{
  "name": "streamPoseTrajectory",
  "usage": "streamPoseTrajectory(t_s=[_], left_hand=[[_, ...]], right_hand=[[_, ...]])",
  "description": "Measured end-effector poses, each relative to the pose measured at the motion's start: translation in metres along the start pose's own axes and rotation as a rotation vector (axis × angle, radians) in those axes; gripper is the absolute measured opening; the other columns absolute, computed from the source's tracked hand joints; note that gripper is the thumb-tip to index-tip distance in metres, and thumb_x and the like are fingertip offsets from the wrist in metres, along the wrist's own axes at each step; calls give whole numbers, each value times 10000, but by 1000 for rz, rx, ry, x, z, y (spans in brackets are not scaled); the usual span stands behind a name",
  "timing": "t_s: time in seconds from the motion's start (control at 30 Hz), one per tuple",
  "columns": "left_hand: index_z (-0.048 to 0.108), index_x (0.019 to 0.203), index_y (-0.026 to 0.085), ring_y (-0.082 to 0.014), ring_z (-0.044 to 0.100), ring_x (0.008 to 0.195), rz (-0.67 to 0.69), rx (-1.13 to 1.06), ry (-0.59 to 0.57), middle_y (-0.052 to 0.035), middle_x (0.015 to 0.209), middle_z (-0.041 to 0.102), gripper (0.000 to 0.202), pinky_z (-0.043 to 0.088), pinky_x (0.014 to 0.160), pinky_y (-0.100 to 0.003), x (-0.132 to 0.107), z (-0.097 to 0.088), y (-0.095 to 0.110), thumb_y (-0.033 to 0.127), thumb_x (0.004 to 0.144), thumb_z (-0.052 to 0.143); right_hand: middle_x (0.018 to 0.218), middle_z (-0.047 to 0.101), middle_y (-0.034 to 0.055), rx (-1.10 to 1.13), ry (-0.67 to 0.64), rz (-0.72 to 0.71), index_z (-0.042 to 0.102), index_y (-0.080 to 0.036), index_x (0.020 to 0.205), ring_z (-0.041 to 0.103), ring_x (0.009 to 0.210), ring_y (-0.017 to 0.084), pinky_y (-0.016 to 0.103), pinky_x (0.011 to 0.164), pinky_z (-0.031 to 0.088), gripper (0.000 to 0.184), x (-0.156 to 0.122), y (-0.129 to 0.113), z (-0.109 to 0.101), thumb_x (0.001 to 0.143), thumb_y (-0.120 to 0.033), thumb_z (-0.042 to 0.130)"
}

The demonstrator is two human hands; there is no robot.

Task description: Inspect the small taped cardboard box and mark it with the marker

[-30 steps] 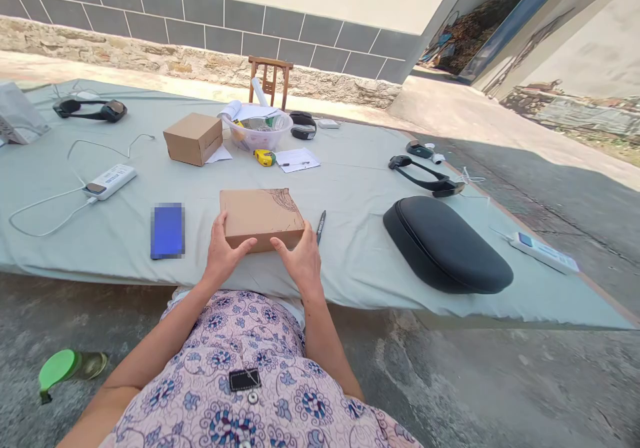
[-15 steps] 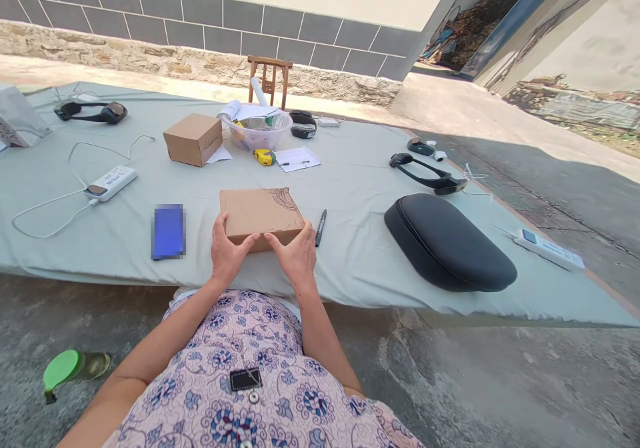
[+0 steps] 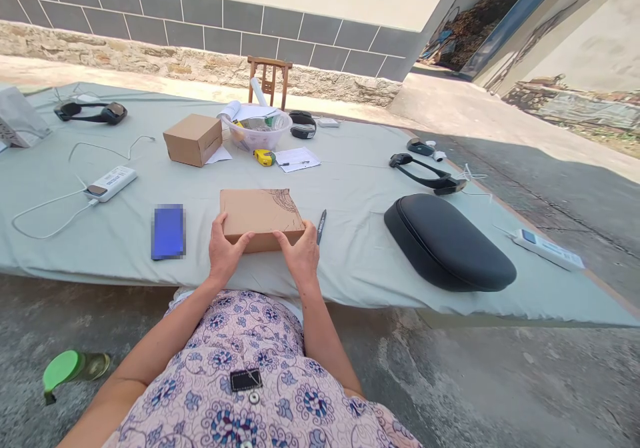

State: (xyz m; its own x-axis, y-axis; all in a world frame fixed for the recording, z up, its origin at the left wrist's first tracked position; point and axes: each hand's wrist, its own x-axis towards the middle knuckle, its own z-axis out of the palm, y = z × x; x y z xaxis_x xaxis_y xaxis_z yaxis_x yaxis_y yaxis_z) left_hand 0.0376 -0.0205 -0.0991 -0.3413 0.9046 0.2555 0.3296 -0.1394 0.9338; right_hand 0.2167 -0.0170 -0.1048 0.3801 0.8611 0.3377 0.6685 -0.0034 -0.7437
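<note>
I have the fingers of the left hand (image 3: 227, 253) and right hand (image 3: 301, 253) clasped around the near corners of the low cardboard box (image 3: 260, 210), thumbs pointing toward each other along its near side, with a gap between their tips. The box lies flat on the cloth-covered counter (image 3: 355, 255), directly between both sets of fingers and reaching away beyond them; dark curved lines mark its top at the far right. Just outside the right fingers I see a black pen (image 3: 321, 227); farther out that way sits a large black case (image 3: 447, 243). Left of the left fingers, apart from them, is a blurred blue rectangle (image 3: 169, 233). Well past the fingertips stand a taller box (image 3: 190, 140) and a plastic basin (image 3: 255, 140), with a yellow tape measure (image 3: 264, 157) just in front of the basin.
</note>
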Motion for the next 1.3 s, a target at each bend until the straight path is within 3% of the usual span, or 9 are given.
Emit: streamPoseTrajectory(t_s=[0.23, 0.43, 0.63, 0.9, 1.0, 1.13, 1.23, 1.3], left_hand=[[489, 1353, 251, -304, 495, 1354, 7, 1, -32, -102, 1445, 542, 698, 411, 1131, -433, 5, -12, -5, 446, 752, 785], [519, 1352, 236, -300, 497, 1355, 8, -16, -35, -105, 1434, 551, 673, 418, 1125, -406, 8, -20, -8, 513, 783, 748], [547, 1338, 248, -295, 521, 1313, 15, -28, 6, -100, 1439, 544, 673, 445, 1083, -395, 11, -25, -13, 575, 777, 728], [606, 1253, 234, -275, 575, 1211, -2, -138, 76, -98, 1338, 603, 691, 491, 982, -354, 21, -32, -10, 686, 739, 701], [533, 1339, 217, -279, 620, 1161, -62, -251, 40, -123, 1238, 656, 779, 508, 971, -381, 27, -36, -6, 699, 747, 689], [448, 1377, 222, -266, 627, 1209, -44, -404, 18, -159, 1340, 611, 760, 511, 1020, -393, 26, -35, 2, 597, 775, 721], [510, 1300, 214, -262, 570, 1308, 42, -360, -45, -149, 1400, 574, 578, 469, 1102, -395, 16, -30, 9, 503, 832, 689], [510, 1320, 206, -268, 527, 1356, 82, -287, -108, -142, 1412, 566, 538, 444, 1131, -406, 10, -27, 11, 465, 868, 646]], right_hand=[[1226, 664, 127, 339, -86, -25, 559, -196, 1229, 660, 1020, 232, 399, 923, 527, 595, 4, 19, -7, 856, -659, 550], [1182, 689, 131, 472, -97, 7, 606, -170, 1232, 675, 1030, 226, 404, 942, 531, 623, 9, 38, 1, 821, -638, 588], [1206, 692, 155, 469, -200, 19, 630, -149, 1225, 685, 1013, 239, 392, 889, 547, 651, 9, 50, 8, 833, -661, 539], [1144, 700, 115, 542, -201, -77, 627, -174, 1203, 691, 890, 197, 370, 822, 576, 553, 7, 43, 0, 852, -595, 559], [1109, 699, 98, 525, -128, -118, 651, -197, 1138, 682, 873, 196, 372, 810, 580, 499, 6, 34, -10, 850, -596, 560], [964, 702, 84, 514, 21, -35, 652, -182, 1005, 671, 824, 201, 338, 725, 576, 498, 5, 19, -26, 830, -638, 557], [788, 674, 34, 439, 30, 52, 635, -183, 954, 616, 643, 166, 299, 615, 532, 500, 4, 10, -37, 843, -658, 527], [737, 656, 16, 345, 34, 56, 636, -185, 963, 590, 606, 159, 297, 620, 507, 507, 3, 6, -40, 875, -657, 475]])
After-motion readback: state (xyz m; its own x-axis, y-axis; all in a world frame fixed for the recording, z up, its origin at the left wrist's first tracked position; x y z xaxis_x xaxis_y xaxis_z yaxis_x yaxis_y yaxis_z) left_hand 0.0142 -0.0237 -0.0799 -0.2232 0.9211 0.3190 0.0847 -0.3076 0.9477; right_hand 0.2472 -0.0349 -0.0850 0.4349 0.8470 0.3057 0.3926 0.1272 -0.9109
